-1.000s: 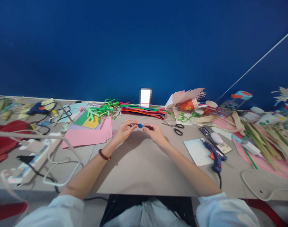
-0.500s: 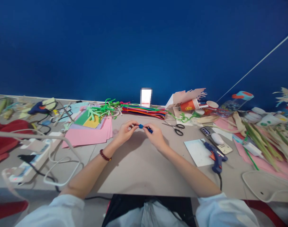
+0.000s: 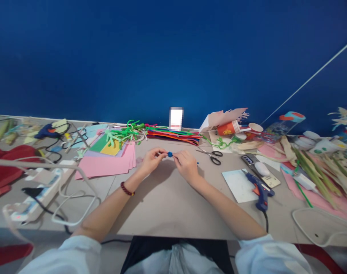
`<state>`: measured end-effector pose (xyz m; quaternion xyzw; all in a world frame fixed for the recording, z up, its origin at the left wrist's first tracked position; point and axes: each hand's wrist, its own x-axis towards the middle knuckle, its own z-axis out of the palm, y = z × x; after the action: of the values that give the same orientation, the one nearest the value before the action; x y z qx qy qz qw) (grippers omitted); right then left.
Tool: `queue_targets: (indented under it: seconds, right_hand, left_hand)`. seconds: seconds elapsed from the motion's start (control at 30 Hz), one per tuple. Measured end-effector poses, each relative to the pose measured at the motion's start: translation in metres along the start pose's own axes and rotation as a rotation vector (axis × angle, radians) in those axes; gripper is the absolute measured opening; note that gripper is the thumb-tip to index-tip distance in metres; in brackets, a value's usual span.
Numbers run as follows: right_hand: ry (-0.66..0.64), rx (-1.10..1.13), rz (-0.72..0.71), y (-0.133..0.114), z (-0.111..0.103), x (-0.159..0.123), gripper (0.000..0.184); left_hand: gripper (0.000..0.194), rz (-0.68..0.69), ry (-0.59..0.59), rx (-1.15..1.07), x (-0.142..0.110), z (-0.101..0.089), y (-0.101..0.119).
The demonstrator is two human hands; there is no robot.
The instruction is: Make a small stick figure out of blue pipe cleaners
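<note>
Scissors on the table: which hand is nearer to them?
Right. The right hand is to the left of the scissors, not touching them; the left hand is farther left.

The blue pipe cleaner (image 3: 169, 154) now shows a thin tip (image 3: 197, 163) sticking out past the far right side of the right hand (image 3: 187, 166). That hand has drawn rightward, leaving a wider gap from the left hand (image 3: 152, 160), with the blue knot showing between them.

A small blue pipe cleaner (image 3: 169, 154), curled into a tight knob, was pinched between the left hand (image 3: 152, 160) and the right hand (image 3: 187, 165).
</note>
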<state>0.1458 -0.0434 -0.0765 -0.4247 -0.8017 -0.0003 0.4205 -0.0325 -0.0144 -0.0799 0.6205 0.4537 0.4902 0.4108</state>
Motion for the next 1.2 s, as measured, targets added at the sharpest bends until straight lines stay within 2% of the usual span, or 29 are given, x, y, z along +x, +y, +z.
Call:
queue_targets:
  seconds: [0.1,0.2,0.27,0.4,0.47,0.6,0.8,0.93,1.07,1.2]
  right_hand:
    - [-0.007,-0.051,-0.045,0.002,0.000,-0.002,0.022]
    - [0.015,0.082,0.046,0.002,0.001,-0.001,0.021]
    - [0.037,0.289,0.220,0.003,0.004,0.001,0.018]
    - [0.037,0.856,0.750,0.009,0.013,0.007,0.022]
    - [0.041,1.046,0.896,0.011,0.015,0.009,0.028]
    - [0.033,1.229,0.898,0.010,0.014,0.010,0.033]
    - [-0.026,1.311,0.918,0.004,0.014,0.009,0.044]
    - [-0.158,1.299,0.957,0.001,0.016,0.008,0.044]
    - [-0.369,1.202,0.933,-0.002,0.020,0.004,0.037]
    - [-0.434,1.103,0.842,-0.008,0.026,-0.002,0.032]
  left_hand:
    - [0.018,-0.092,0.013,-0.112,0.000,0.003,0.000]
    - [0.022,-0.137,0.033,-0.195,-0.001,0.005,0.004]
    - [0.026,-0.148,0.028,-0.259,-0.001,0.007,0.007]
    - [0.037,-0.212,-0.013,-0.395,-0.005,0.014,0.006]
    - [0.040,-0.286,-0.040,-0.423,-0.009,0.019,0.003]
    - [0.044,-0.380,-0.098,-0.508,-0.014,0.028,0.000]
    - [0.032,-0.385,-0.023,-0.625,-0.012,0.028,0.000]
    - [0.035,-0.416,-0.040,-0.722,-0.011,0.027,-0.001]
    - [0.032,-0.406,-0.098,-0.701,-0.011,0.024,-0.005]
    - [0.030,-0.377,-0.016,-0.643,-0.011,0.024,-0.012]
